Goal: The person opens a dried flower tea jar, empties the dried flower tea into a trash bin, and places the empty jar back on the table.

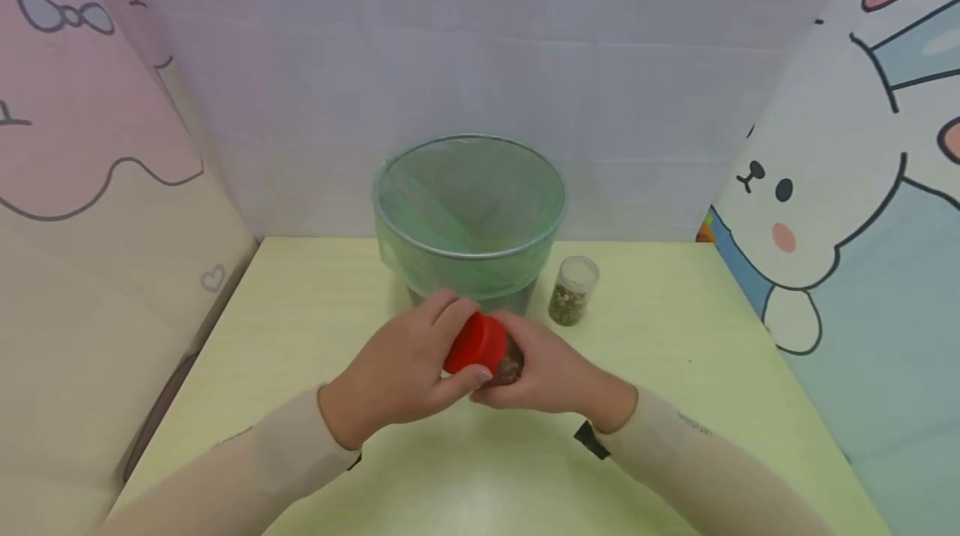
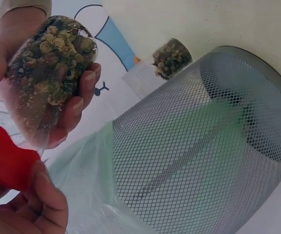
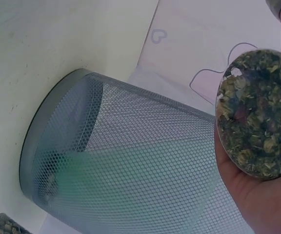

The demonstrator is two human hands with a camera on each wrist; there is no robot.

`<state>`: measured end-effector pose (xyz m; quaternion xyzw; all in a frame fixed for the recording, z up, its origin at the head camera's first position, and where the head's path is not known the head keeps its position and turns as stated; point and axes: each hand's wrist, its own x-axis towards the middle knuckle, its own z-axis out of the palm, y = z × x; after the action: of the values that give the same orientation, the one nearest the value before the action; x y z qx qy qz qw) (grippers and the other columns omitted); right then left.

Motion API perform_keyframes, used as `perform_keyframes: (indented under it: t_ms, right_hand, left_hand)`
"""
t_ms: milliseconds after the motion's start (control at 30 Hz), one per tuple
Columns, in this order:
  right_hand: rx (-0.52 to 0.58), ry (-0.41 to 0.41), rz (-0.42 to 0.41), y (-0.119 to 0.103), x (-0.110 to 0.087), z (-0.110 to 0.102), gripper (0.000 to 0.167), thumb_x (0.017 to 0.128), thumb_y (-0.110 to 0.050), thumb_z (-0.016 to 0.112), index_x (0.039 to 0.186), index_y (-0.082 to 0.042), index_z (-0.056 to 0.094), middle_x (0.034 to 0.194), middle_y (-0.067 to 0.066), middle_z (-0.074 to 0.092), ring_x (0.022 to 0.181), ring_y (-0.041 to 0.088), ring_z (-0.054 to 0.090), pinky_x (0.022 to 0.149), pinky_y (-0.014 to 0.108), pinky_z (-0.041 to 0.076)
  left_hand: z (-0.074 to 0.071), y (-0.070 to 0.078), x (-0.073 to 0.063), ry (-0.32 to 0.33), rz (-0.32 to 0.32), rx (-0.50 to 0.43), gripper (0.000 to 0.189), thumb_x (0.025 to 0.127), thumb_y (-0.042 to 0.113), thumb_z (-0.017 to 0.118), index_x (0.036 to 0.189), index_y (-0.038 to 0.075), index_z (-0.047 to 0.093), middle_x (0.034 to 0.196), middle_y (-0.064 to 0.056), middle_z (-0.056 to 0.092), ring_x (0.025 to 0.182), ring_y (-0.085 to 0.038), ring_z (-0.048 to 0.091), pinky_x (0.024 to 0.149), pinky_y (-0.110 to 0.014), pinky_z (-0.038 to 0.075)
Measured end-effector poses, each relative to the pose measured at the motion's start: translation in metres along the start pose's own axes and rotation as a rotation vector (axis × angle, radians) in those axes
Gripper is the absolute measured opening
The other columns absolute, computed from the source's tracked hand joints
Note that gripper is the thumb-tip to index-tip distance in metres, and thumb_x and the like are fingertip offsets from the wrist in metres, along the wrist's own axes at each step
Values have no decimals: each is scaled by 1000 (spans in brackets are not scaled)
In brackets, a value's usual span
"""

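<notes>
Before me in the head view, my left hand [image 1: 397, 365] grips a red lid [image 1: 477, 346] at the mouth of a clear jar [image 1: 512, 364]. My right hand [image 1: 558, 371] is wrapped around the jar's body. Dried flower buds and leaves fill much of the jar [image 2: 57, 61], which lies tilted in the left wrist view; its round base [image 3: 260, 114] faces the right wrist camera. In the left wrist view, fingers and thumb curl on the lid [image 2: 9, 158]. Whether the lid is seated on the rim or loose, I cannot tell.
A grey mesh bin [image 2: 189, 161] lined with a green plastic bag [image 1: 427, 257] stands just beyond my hands. To its right is a smaller clear jar [image 1: 572, 296], partly filled with dried flowers. Patterned cloth walls [image 1: 480, 44] border the pale yellow table [image 1: 315, 303].
</notes>
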<state>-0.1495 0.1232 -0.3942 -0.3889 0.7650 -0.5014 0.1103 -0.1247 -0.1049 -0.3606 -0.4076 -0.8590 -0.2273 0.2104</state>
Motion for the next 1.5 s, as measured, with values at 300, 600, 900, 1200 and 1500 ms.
perform_keyframes:
  t_ms: [300, 600, 900, 1200, 1500]
  right_hand:
    - [-64, -3, 9, -4, 0, 6, 54, 86, -23, 85, 131, -25, 55, 116, -11, 65, 100, 13, 64, 83, 34, 58]
    - [-174, 62, 12, -8, 2, 10, 50, 83, -24, 85, 125, -22, 58, 113, -12, 64, 97, 10, 63, 84, 33, 56]
    - [-347, 144, 16, -2, 3, 18, 56, 81, -30, 86, 128, -18, 58, 114, -10, 63, 97, 8, 61, 86, 31, 55]
    - [-455, 190, 33, 5, 3, 24, 60, 80, -35, 87, 128, -15, 57, 115, -8, 63, 95, 8, 61, 85, 31, 55]
    - [-373, 182, 42, 6, 2, 24, 58, 81, -28, 85, 129, -14, 56, 115, -6, 64, 97, 11, 63, 85, 33, 56]
  left_hand:
    - [9, -3, 0, 91, 110, 66, 56, 107, 53, 33, 114, 4, 58, 99, -7, 57, 71, -16, 52, 58, -28, 52]
    - [12, -4, 1, 140, 61, 101, 38, 98, 37, 43, 107, 2, 56, 94, -7, 56, 65, -15, 49, 52, -27, 49]
    - [13, -1, 0, 76, -123, 61, 24, 94, 27, 55, 99, 4, 53, 84, -3, 49, 60, -13, 43, 51, -25, 45]
    - [13, 2, -3, -35, -335, -36, 24, 97, 27, 62, 103, 5, 54, 94, -4, 53, 69, -15, 47, 59, -28, 48]
    - [10, 2, -6, 2, -199, 33, 48, 94, 45, 65, 122, 7, 62, 111, -4, 60, 89, -18, 56, 69, -33, 55]
